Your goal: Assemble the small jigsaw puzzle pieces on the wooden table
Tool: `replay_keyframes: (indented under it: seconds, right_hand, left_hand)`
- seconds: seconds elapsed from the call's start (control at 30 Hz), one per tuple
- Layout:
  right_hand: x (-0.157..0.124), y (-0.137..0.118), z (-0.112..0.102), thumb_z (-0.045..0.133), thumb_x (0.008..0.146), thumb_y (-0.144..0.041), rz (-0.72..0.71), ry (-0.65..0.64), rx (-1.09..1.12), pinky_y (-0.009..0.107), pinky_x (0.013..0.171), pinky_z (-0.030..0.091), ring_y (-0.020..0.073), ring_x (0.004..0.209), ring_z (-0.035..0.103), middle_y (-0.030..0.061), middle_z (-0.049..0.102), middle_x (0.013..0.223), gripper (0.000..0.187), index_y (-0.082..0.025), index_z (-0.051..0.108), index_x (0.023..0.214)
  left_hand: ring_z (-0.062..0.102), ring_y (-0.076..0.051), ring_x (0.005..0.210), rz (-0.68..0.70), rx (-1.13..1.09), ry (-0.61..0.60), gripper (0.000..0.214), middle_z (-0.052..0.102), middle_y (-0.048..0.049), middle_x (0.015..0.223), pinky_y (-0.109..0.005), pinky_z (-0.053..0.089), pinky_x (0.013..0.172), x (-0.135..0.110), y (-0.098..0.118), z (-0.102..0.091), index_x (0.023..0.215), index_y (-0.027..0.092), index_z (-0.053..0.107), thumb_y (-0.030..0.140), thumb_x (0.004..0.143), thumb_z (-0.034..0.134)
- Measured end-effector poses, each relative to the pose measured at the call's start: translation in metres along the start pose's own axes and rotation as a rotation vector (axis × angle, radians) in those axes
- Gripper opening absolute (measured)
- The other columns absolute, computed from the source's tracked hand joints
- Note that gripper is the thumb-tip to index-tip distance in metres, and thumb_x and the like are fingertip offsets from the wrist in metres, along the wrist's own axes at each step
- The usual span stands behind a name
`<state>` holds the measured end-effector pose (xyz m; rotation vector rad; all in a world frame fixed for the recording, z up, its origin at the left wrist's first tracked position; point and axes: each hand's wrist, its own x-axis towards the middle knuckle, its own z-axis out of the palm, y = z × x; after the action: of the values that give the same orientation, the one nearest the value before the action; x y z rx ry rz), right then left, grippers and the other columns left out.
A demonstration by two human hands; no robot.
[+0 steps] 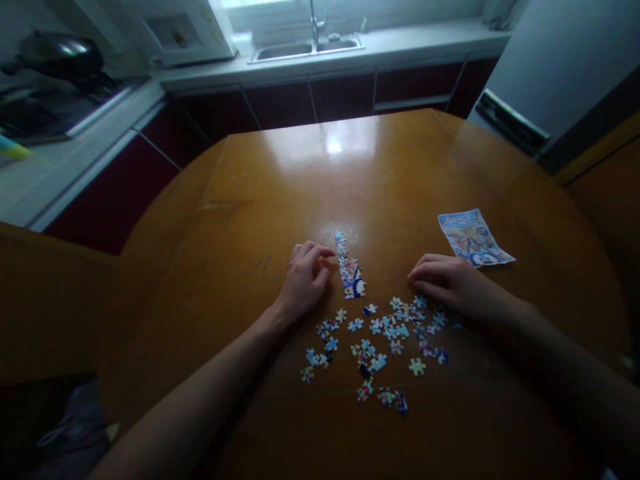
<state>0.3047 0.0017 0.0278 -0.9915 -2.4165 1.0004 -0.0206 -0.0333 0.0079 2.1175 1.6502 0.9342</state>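
Note:
A narrow strip of joined jigsaw pieces (349,267) lies on the wooden table between my hands. Just left of it rests my left hand (305,273), with its fingers loosely bent, the thumb apart and the index fingertip close to the strip's edge. My right hand (445,280) is above the right side of the loose puzzle pieces (390,327), its fingers and thumb drawn together. Whatever its fingertips may hold is hidden. The loose pieces are scattered below the strip, mostly light blue, white and dark blue. A creased picture sheet (473,237) lies beyond my right hand.
The round-ended wooden table (280,180) fills the middle of the view. Behind it runs a counter with a double sink (307,50) and a microwave (180,33). A stove with a dark pan (63,53) stands at left, and a fridge (565,60) at right.

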Motion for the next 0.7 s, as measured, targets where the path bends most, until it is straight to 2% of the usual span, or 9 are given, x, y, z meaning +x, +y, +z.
replay_keyframes:
  seconds: [0.7]
  right_hand:
    - [0.0011,-0.003,0.0018,0.058,0.094,-0.034,-0.018,0.041,0.009,0.035,0.073,0.054,0.0195,0.083,0.065,0.008,0.07,0.095,0.019,-0.022,0.072,0.095]
  left_hand:
    - [0.051,-0.023,0.101,-0.003,-0.022,0.003,0.03,0.06,-0.0044,0.099,-0.041,0.045,0.091,-0.0011,-0.0001,0.0008,0.098,0.021,0.062,0.0,0.079,0.051]
